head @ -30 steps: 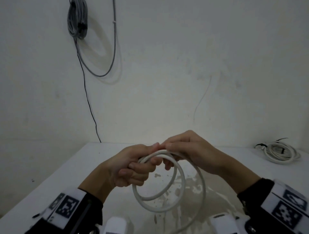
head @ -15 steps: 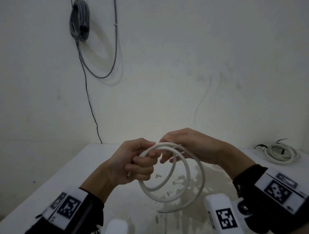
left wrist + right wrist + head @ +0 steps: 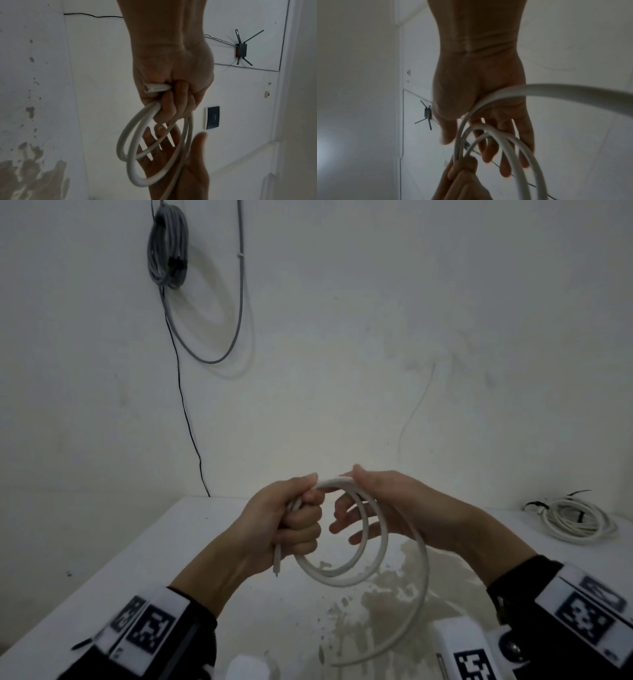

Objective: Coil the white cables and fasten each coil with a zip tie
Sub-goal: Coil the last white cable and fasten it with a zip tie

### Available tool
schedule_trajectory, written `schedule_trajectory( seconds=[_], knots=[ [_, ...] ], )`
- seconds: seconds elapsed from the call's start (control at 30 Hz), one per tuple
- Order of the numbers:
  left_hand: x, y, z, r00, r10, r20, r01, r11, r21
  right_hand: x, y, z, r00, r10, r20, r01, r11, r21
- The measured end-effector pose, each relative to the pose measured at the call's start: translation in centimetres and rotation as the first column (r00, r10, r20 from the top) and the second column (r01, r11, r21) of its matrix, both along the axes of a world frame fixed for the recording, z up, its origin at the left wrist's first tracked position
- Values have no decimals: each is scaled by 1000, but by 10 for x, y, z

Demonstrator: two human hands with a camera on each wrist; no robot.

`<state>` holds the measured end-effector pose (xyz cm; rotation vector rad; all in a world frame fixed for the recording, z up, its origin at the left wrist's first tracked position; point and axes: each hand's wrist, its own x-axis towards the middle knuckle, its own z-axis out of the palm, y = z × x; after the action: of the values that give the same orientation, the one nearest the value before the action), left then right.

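Observation:
A white cable [image 3: 342, 573] hangs in two loops above the table, and its loose tail [image 3: 421, 604] curves down to the right. My left hand [image 3: 294, 525] grips the top of the loops in a fist; a short cable end [image 3: 277, 559] pokes out below it. My right hand [image 3: 387, 501] is just to the right, thumb on the top strand and fingers straight behind the loops. In the left wrist view the left hand [image 3: 175, 105] grips the cable [image 3: 130, 169]. The right wrist view has the right hand [image 3: 479, 88] spread behind the cable [image 3: 505, 138]. No zip tie shows.
A second white cable coil [image 3: 575, 520] lies at the back right of the white table [image 3: 171, 559]. A brownish stain [image 3: 394, 611] marks the table under my hands. A grey cable bundle [image 3: 168, 244] hangs on the wall, top left.
Another turn has been laid onto the coil and the loose tail has shortened. My right hand's fingers have straightened out. The cable end now sticks out below my left fist.

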<state>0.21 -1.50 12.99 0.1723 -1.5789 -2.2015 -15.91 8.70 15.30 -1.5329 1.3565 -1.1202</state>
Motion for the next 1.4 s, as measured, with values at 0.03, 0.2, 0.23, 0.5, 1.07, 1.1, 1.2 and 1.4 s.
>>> schedule_trajectory(
  seconds=[0.03,0.2,0.23,0.5,1.07,1.1,1.2,1.4],
  knots=[
    [-1,2,0,997,72,-12,-72,997,-15,4,0,-3,996,-55,-67,51,997,-55],
    [-7,8,-4,989,138,-50,-137,990,13,14,-12,-15,959,-277,62,283,920,-270],
    [-7,8,-4,994,103,-34,-102,994,32,13,-13,-15,956,-269,117,290,925,-246],
    [-15,17,0,962,265,-69,-251,954,166,13,-21,-13,945,-242,218,287,936,-204],
    [-3,0,-3,907,364,-211,-297,909,292,21,-16,-50,868,-242,435,342,924,-170],
    [-3,1,-5,911,359,-205,-299,915,272,23,-17,-48,855,-267,444,373,913,-168],
    [-5,4,-12,917,364,-160,-331,922,201,26,-20,-47,828,-385,408,494,845,-205],
    [-14,10,-20,897,423,-131,-423,906,25,36,-27,-53,763,-598,246,639,641,-425]
  ],
)
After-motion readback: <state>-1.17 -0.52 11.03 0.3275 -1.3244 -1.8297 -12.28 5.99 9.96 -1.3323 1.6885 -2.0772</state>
